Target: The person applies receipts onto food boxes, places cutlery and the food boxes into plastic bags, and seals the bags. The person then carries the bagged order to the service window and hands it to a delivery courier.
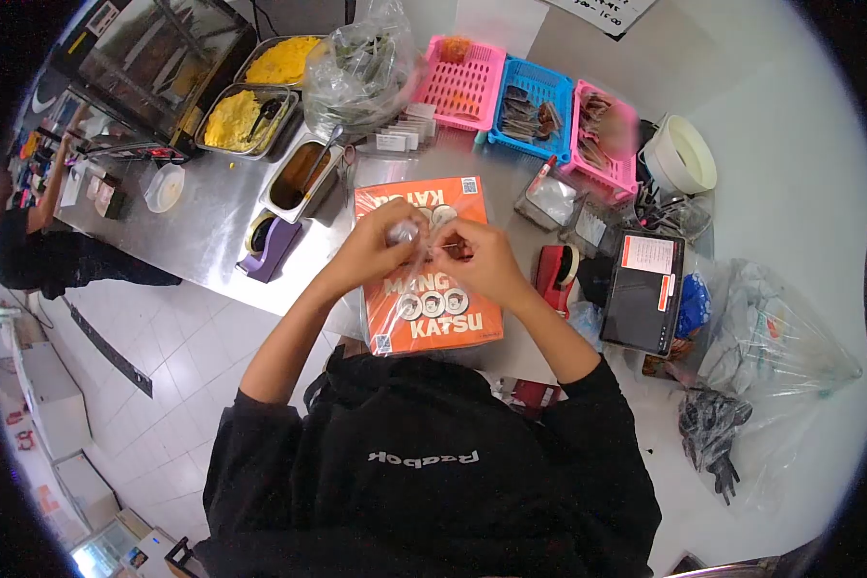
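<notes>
An orange box with white lettering and round face prints lies flat on the metal counter, inside a clear plastic bag. Over its middle, my left hand has its fingers closed on gathered clear plastic. Close beside it on the right, my right hand pinches at the same gathered spot, its fingertips almost touching those of my left hand. Whatever small thing sits between the right fingertips is too small to make out.
Behind the box stand a pink basket, a blue basket and a bag of greens. Left are a sauce container and a purple tape dispenser. A tablet is right. Another person stands far left.
</notes>
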Demonstrator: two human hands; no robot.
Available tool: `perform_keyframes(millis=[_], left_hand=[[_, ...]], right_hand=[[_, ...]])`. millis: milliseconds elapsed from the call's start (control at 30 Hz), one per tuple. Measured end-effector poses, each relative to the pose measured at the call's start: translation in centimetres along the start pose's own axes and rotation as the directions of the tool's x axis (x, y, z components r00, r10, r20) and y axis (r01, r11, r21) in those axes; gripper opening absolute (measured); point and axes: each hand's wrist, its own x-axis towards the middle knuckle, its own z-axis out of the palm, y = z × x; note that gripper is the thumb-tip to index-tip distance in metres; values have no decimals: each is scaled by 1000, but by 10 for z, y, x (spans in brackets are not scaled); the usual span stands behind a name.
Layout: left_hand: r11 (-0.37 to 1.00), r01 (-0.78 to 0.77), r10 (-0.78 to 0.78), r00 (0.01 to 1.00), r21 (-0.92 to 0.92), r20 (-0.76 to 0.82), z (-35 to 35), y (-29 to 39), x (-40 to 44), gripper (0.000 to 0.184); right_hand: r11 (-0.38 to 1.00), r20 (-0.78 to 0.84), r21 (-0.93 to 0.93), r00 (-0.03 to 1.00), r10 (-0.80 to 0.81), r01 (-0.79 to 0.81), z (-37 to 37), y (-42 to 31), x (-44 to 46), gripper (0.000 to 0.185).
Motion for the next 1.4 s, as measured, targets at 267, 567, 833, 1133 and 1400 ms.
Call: perform_keyframes(millis=[267,567,833,1133,1400], left_hand=[[976,-40,43,999,212,-11,10,8,-12,15],[966,-94,92,996,240,20,11,5,-14,15],[964,-110,105,994,244,32,12,5,-14,15],[956,-119,109,993,267,55,11,6,-11,16],[953,-210,174,969,219,174,0,4,-2,17]], right_hand=[[909,109,379,984,141,-172,-11,19,5,8],[890,210,383,961,179,-249,-19,11,6,10],[931,210,292,965,159,-217,-23,10,3,17],[929,232,276,955,184,-246,-30,5,2,16],[940,202,199,950,239,-278,-27,3,0,14]])
